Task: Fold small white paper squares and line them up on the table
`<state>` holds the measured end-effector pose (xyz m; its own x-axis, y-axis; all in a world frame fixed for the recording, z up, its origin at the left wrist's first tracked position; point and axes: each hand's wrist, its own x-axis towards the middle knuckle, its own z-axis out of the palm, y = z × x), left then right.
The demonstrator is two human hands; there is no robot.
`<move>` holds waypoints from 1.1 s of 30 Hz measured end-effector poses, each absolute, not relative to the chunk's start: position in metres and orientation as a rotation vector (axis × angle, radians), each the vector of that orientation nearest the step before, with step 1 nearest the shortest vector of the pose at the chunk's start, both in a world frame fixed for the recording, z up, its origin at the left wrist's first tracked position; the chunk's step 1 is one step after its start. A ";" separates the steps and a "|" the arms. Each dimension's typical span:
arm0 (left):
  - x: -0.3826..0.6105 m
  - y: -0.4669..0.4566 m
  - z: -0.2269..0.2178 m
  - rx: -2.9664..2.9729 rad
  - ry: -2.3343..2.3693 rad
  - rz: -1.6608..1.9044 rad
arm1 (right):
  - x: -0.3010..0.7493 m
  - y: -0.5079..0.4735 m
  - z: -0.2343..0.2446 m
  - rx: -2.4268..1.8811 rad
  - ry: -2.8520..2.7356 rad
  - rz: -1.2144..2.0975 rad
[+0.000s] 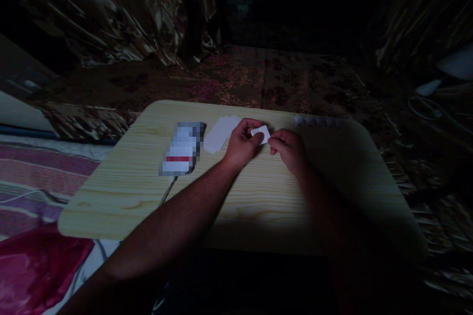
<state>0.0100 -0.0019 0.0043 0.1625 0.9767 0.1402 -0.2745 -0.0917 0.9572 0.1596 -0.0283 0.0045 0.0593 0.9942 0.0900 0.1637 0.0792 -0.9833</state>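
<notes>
My left hand (244, 143) is closed on a small piece of folded white paper (264, 133), its thumb pressed on the face. Fingers of my right hand (290, 148) pinch the paper's right corner. Just left of my left hand lies a fanned stack of white paper sheets (219, 134). Along the far right of the table, several small pale folded shapes (310, 120) sit in a row; they look like paper stars, though the light is dim.
A lit phone (182, 147), blurred out, lies on the wooden table (111, 197) with a cable (168, 191) running toward me. Patterned cloth (236, 78) covers the ledge behind. To the left are a striped bed cover (48, 172) and a pink bag (40, 266).
</notes>
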 end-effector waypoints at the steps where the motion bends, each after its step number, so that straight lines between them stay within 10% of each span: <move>1: 0.010 -0.002 0.005 1.176 0.822 1.269 | 0.160 -0.029 0.005 -1.291 -1.321 1.012; 33: 0.007 -0.003 0.008 1.200 0.820 1.195 | 0.160 -0.025 0.000 -1.259 -1.249 0.931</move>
